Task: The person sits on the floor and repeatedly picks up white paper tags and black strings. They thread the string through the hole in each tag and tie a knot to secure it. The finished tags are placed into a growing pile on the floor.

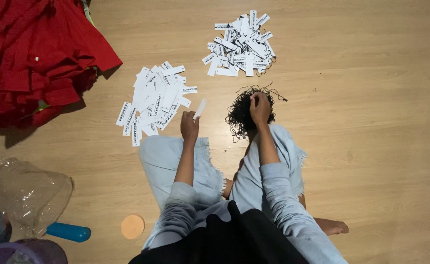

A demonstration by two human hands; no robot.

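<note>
The left hand (pixel 189 125) was closed on one white paper tag (pixel 200 108), pinched at its lower end so the strip stuck up and tilted to the right. The right hand (pixel 260 108) rested with bent fingers on a tangle of black strings (pixel 239 115), its fingertips drawn together as if pinching a strand, though the pictures did not show for certain what it held. The tangle lay on the wooden floor (pixel 371 122) just ahead of the person's knees, between the two hands and slightly to the right.

There were two heaps of tags. The nearer heap (pixel 151 102), just left of the left hand, held too many narrow white strips with black print to count. The farther heap (pixel 241 45), beyond the right hand, had dark strings showing among its strips.

Farther left lay a pile of red cloth (pixel 34 58). Near the lower left were one clear plastic bag (pixel 27 193), one blue handle (pixel 69 231) and one round orange disc (pixel 133 226).
</note>
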